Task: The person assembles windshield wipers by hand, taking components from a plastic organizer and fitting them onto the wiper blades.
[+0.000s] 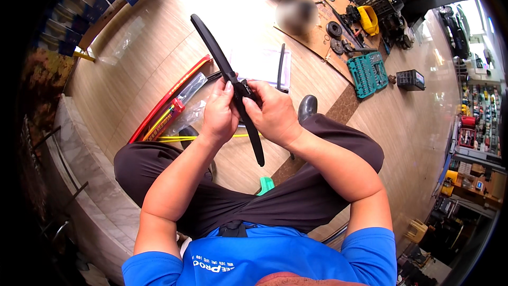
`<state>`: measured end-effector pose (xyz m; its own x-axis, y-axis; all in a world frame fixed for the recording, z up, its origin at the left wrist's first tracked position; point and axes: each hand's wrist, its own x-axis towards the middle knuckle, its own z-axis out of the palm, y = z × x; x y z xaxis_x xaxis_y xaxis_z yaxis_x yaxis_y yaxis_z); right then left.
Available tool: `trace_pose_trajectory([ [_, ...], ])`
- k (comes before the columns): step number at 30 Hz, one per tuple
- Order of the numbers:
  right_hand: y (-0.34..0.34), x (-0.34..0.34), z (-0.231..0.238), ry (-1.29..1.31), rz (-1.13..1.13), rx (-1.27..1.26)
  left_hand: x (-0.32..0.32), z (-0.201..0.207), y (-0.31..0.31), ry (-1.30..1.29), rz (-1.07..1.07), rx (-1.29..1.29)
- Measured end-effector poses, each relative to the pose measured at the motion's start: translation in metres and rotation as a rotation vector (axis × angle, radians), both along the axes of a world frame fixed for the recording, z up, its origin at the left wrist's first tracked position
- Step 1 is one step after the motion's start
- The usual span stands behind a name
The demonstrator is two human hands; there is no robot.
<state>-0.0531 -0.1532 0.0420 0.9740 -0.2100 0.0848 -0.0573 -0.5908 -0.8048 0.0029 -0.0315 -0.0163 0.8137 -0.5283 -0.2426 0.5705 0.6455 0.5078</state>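
Note:
Both my hands hold a long black wiper blade in front of me, tilted with its far end up and to the left. My left hand is closed around the blade near its middle. From the other side, my right hand grips the black connector at the blade's centre, thumb on top. The fingers hide part of the connector. Under the hands lies a white sheet or flat pack. A second narrow black strip, possibly a wiper part, stands just right of the blade.
Left of my hands lie a long red and yellow sleeve and clear plastic wrapping. A green socket set case lies open at right, beside cardboard with parts. A black box stands beyond. Marble steps run along the left.

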Motion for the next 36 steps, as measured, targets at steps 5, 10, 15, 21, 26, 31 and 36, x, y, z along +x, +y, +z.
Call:
trace_pose_trajectory([
  [5,0.005,-0.002,0.0,-0.08,0.053,-0.147,-0.003,0.009,0.0,-0.066,-0.008,0.049],
  [10,0.005,-0.005,-0.005,0.011,0.052,-0.036,-0.003,0.002,-0.001,-0.162,-0.015,0.253],
  [15,-0.003,-0.006,0.0,0.051,0.046,0.191,0.006,0.0,0.002,-0.257,-0.064,0.341],
  [21,-0.037,0.009,0.023,0.023,-0.205,0.236,0.016,0.032,0.008,-0.183,-0.09,0.311],
  [26,-0.06,0.018,0.038,-0.037,-0.246,0.4,0.02,0.041,0.013,-0.312,-0.092,0.315],
  [31,-0.059,0.017,0.038,-0.061,-0.205,0.439,0.021,0.047,0.013,-0.32,-0.094,0.262],
  [36,-0.061,0.016,0.036,-0.087,-0.185,0.408,0.021,0.046,0.014,-0.308,-0.114,0.258],
])
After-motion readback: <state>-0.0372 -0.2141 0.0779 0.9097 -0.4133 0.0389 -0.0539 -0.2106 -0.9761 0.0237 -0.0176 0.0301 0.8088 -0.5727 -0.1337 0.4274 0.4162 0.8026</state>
